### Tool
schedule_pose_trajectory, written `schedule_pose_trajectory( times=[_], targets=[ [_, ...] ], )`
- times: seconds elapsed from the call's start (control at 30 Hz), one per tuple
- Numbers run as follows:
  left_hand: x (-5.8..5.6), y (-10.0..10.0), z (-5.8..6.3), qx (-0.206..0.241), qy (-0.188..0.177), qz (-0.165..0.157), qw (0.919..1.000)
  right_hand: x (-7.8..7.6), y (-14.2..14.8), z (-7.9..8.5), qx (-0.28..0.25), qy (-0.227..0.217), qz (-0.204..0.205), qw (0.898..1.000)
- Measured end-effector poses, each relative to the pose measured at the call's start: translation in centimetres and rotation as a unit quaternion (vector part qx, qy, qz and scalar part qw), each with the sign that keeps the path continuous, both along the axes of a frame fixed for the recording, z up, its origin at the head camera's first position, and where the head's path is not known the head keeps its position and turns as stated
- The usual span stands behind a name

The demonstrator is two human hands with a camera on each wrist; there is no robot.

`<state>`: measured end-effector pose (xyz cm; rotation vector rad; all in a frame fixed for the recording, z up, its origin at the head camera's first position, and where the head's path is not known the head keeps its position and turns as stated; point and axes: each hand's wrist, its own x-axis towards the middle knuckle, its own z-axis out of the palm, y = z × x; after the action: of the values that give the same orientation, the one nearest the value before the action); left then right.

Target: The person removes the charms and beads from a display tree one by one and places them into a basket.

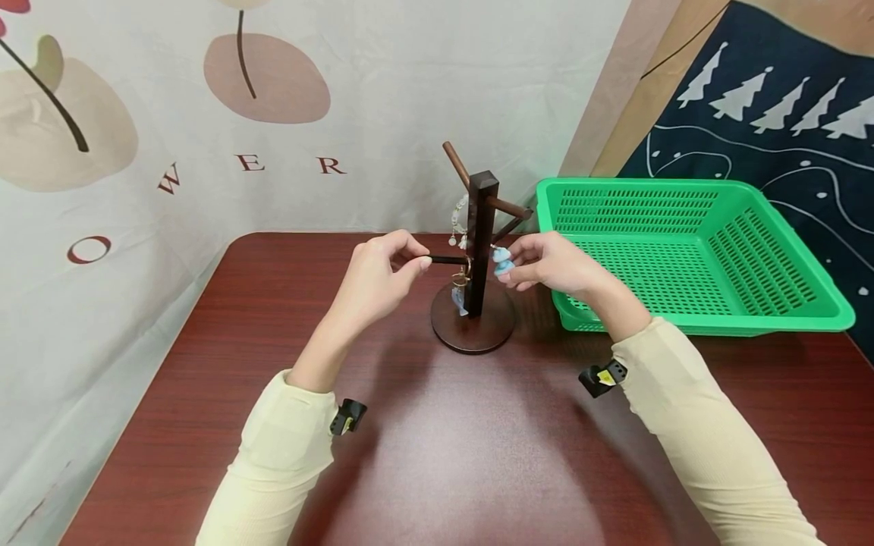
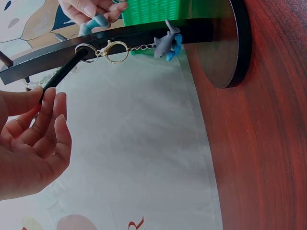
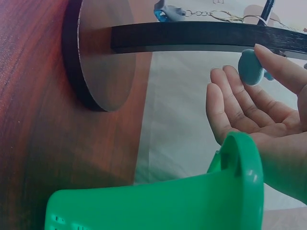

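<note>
A dark wooden stand with pegs [image 1: 482, 243] rises from a round base on the table. My left hand [image 1: 378, 277] pinches the end of its left peg [image 2: 64, 71] between thumb and fingertips. From that peg hangs a grey and blue shark keychain [image 2: 164, 45] by a gold ring and clasp. To the right of the post, my right hand [image 1: 554, 262] holds a light-blue charm [image 3: 250, 68] between thumb and fingers. Whether this charm is attached to the stand cannot be made out. Behind the post dangles a string of clear beads [image 1: 457, 216].
A green plastic basket [image 1: 683, 324] stands just right of the stand, close to my right forearm. The reddish-brown table [image 1: 437, 440] reaches back to a white printed cloth [image 1: 410, 91]. More pegs [image 1: 508, 206] jut from the upper post.
</note>
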<state>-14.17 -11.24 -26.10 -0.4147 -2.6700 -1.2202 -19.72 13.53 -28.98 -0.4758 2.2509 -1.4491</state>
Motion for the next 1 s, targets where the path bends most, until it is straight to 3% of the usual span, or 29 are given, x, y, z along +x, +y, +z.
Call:
schedule_pose_trajectory(
  times=[1.0],
  targets=[
    [0.1, 0.0, 0.2, -0.002, -0.007, -0.002, 1.0, 0.1, 1.1, 2.1, 0.013, 0.037, -0.02, 0.999]
  ],
)
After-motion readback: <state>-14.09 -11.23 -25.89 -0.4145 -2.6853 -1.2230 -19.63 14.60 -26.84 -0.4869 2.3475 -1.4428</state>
